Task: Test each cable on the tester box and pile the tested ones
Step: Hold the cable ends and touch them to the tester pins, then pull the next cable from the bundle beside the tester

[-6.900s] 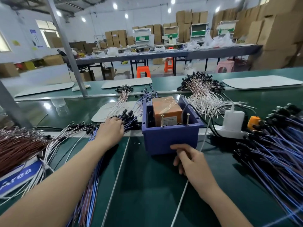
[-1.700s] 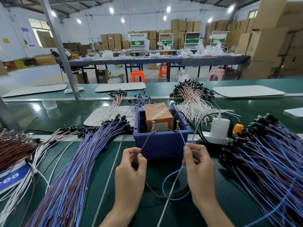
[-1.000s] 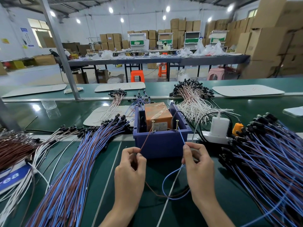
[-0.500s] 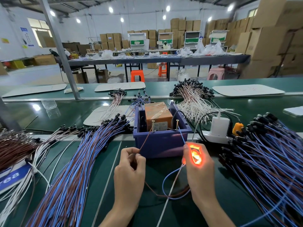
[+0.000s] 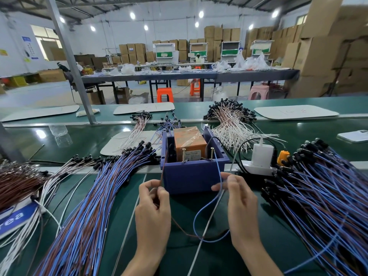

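Brown and blue, the two leads of the cable [image 5: 202, 239] rise to the screws [image 5: 183, 154] on the purple tester box [image 5: 191, 178] at twelve o'clock. Our left hand [image 5: 153, 204] pinches the brown lead and our right hand [image 5: 239, 198] the blue, each drawn taut so that, we judge, its tip bears on its contact. A loose bundle [image 5: 89, 206] lies at nine o'clock and a second bundle [image 5: 322, 196] at three. We cannot tell which is the tested pile.

Charger [image 5: 262, 154] on pwr strip [image 5: 258, 169], orange stool [image 5: 164, 95] behind.
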A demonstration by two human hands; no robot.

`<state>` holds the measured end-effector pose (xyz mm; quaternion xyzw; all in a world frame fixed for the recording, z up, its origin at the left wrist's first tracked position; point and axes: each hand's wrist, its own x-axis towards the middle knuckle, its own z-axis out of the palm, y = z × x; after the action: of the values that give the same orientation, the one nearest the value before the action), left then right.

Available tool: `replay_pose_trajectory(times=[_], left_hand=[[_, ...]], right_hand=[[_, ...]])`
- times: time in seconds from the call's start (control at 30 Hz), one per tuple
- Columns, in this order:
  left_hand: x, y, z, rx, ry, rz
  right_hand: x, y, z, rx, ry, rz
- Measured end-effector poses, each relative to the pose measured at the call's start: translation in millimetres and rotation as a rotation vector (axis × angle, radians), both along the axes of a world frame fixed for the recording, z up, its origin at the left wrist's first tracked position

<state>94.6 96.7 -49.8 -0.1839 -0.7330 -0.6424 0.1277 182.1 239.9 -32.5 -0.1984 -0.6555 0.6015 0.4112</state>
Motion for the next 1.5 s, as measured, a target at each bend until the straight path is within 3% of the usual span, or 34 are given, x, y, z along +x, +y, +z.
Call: replay_pose_trajectory(times=[0.2,0.3,0.43,0.57,0.67,0.73,0.87,0.97,1.13,1.37,1.5], left_hand=[[4,-10,0,-0.025,-0.013,0.062],[14,-17,5,-0.063,0.095,0.143],[39,-19,22,-0.132,0.319,0.169],[68,-11,47,-0.217,0.363,0.121],[76,-3,76,-0.404,0.447,0.137],[82,6,98,-0.493,0.503,0.046],[104,37,130,-0.49,0.479,-0.379],[118,55,140,-0.5,0.575,-0.475],[135,78,166,-0.363,0.602,-0.611],[119,118,252,0.173,0.246,-0.587],[91,148,270,0.315,0.034,-0.582]], right_hand=[[18,-12,20,-0.366,0.213,0.37],[29,-16,30,-0.502,0.307,0.455],[47,-22,40,-0.497,0.343,0.505],[61,-25,55,-0.453,0.371,0.536],[71,-23,68,-0.429,0.399,0.503],[78,-20,77,-0.436,0.419,0.482],[92,-13,101,-0.394,0.396,0.431],[103,-6,116,-0.289,0.345,0.328],[122,12,138,-0.134,0.307,0.217],[165,68,164,0.217,0.101,0.001],[199,108,177,0.486,-0.117,-0.257]])
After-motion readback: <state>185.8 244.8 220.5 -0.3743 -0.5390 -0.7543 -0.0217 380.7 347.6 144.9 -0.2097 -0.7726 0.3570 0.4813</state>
